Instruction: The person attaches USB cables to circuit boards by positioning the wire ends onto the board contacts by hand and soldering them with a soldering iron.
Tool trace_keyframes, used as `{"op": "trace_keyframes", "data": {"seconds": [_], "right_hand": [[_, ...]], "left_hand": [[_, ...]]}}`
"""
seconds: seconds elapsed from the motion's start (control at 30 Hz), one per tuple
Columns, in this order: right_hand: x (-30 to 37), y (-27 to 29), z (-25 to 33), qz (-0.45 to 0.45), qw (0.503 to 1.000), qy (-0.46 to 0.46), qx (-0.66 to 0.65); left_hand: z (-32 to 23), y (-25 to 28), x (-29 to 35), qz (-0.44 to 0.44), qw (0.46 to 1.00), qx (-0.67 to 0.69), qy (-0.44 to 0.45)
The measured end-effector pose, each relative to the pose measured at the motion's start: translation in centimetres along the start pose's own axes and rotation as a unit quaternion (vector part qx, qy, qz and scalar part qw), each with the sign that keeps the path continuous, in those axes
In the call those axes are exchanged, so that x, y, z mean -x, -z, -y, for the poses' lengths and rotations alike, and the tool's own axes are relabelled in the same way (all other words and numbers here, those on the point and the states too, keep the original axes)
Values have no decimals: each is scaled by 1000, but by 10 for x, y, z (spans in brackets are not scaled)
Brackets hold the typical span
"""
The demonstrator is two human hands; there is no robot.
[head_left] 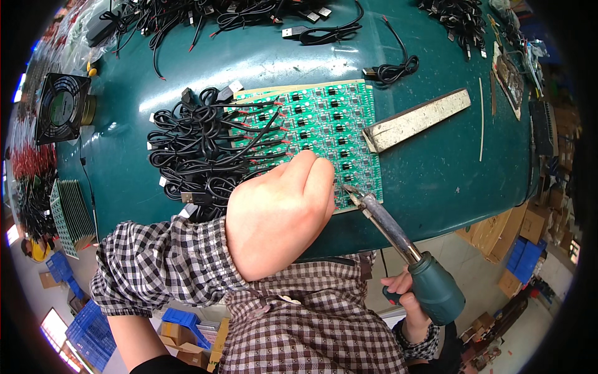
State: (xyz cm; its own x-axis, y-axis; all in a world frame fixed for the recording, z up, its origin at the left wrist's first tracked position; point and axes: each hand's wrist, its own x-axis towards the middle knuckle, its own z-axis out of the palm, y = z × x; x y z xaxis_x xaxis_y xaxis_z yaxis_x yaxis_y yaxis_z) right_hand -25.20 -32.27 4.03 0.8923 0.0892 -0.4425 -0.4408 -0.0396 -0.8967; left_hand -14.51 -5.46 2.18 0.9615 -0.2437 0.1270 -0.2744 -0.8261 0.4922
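Note:
A panel of green circuit boards (324, 118) lies on the table, with several coiled black USB cables (205, 134) along its left side. Their red-tipped wire ends reach across onto the boards. My left hand (283, 209) is closed over the panel's lower part, its fingertips and whatever they pinch hidden beneath it. In my right hand (408, 299) is a soldering iron with a green handle (436, 290) and metal barrel; fingers wrap around the handle's lower left side. The iron's tip points up-left, at the lower right of the panel, close to my left hand's fingers.
A whitish flat bar (423, 118) lies right of the boards, near a loose coiled cable (398, 70). More black cables (237, 15) are heaped along the far edge. A black fan (62, 108) and a row of upright boards (71, 215) stand at the left.

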Motion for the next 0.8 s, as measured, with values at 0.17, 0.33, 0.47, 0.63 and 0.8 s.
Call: {"op": "trace_keyframes", "data": {"seconds": [0.17,0.33,0.47,0.63,0.8], "right_hand": [[-1,-7,7,-35,999,-21,-31],[-3,-9,8,-43,996,-35,-62],[-24,-14,9,-37,994,63,-84],[-95,9,-4,79,907,179,-374],[-139,36,-4,102,850,208,-472]], "left_hand": [[0,-2,-2,2,1000,1,-2],[1,0,-2,-1,1000,-2,0],[1,2,-4,-3,1000,-2,-8],[-1,14,1,37,998,-42,-17],[-9,77,4,132,988,62,-46]]}}
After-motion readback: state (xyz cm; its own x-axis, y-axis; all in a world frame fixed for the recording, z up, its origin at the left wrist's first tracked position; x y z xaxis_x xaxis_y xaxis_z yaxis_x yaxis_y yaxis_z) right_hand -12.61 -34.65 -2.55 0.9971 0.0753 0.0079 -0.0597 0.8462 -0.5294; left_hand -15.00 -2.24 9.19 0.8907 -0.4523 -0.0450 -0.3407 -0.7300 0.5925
